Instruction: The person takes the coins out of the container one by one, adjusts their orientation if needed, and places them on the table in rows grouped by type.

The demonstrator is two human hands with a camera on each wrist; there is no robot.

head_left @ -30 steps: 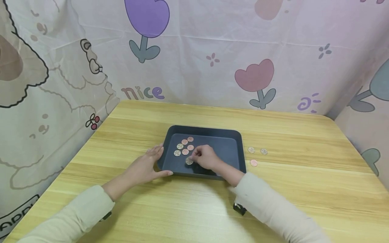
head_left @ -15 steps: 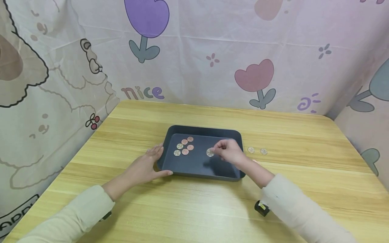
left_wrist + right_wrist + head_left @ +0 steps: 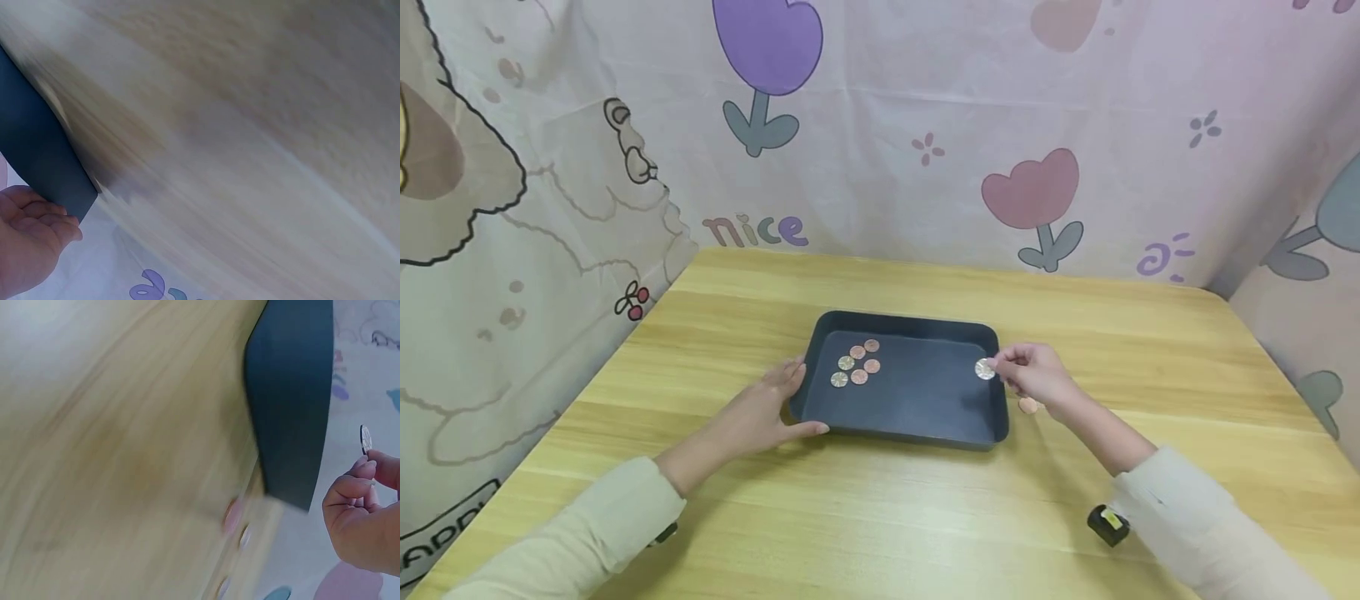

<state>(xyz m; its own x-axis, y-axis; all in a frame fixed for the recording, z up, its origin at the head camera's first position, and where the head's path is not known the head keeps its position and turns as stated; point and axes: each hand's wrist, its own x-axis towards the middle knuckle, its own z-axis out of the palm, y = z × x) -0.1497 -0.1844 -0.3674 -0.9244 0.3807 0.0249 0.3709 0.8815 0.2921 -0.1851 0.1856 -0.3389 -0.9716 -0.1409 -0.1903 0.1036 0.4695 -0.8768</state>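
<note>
A pale printed cloth point(image 3: 880, 50) hangs behind the wood-grain bench point(image 3: 880, 525), with a purple tulip point(image 3: 767, 46) above the word "nice" point(image 3: 763, 232), a pink tulip point(image 3: 1032, 196) farther right, and 2 red cherries point(image 3: 636, 312) at left.

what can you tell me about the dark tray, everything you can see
The tray is a shallow, dark blue-grey rectangle with rounded corners, a flat floor and raised walls; its material looks smooth, perhaps metal. It rests on the wooden table, open side up. Six coins lie toward its left side. The left hand touches its left end. The right hand holds another coin near its right rim, apart from it.
</note>
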